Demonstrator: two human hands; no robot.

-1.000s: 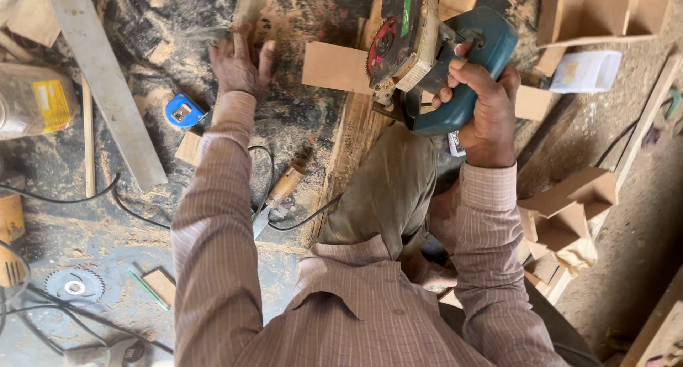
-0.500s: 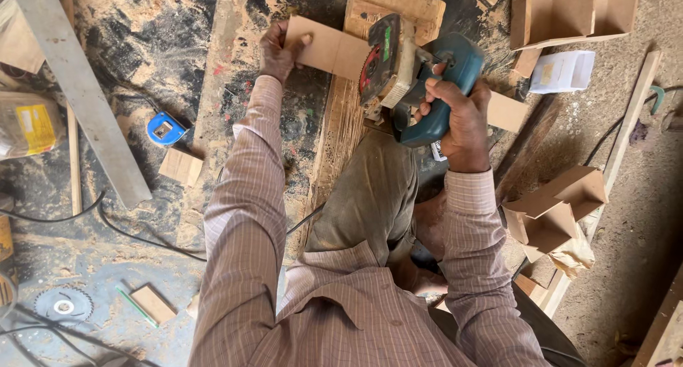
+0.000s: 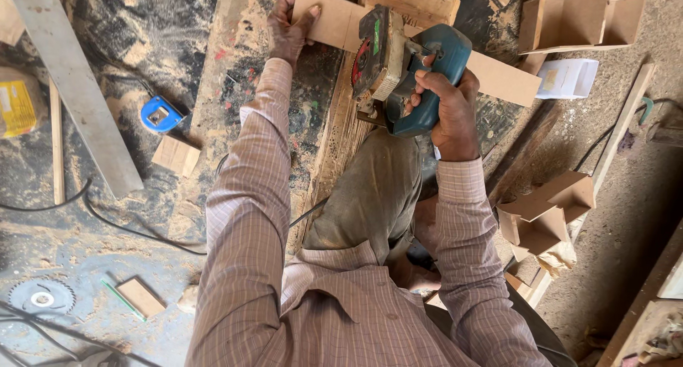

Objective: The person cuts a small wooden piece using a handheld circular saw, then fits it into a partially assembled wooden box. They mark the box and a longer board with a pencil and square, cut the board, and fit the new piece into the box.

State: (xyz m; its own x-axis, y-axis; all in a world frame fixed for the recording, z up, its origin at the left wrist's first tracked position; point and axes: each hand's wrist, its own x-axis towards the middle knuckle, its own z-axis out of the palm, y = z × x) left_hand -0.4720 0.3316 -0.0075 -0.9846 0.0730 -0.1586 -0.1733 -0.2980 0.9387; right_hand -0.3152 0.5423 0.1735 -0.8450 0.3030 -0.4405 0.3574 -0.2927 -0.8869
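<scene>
Your left hand (image 3: 288, 31) pins the thin board (image 3: 334, 22) while your right hand (image 3: 449, 107) grips the teal circular saw (image 3: 402, 64) on it.

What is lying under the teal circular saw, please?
A thin brown board passes under the circular saw, resting on a worn plank. The left hand holds its end; the saw covers the cut line.

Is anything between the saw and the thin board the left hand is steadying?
Nothing visible. The saw, gripped in the right hand, sits directly on the board; the left hand holds the board's far end, clear of the saw.
</scene>
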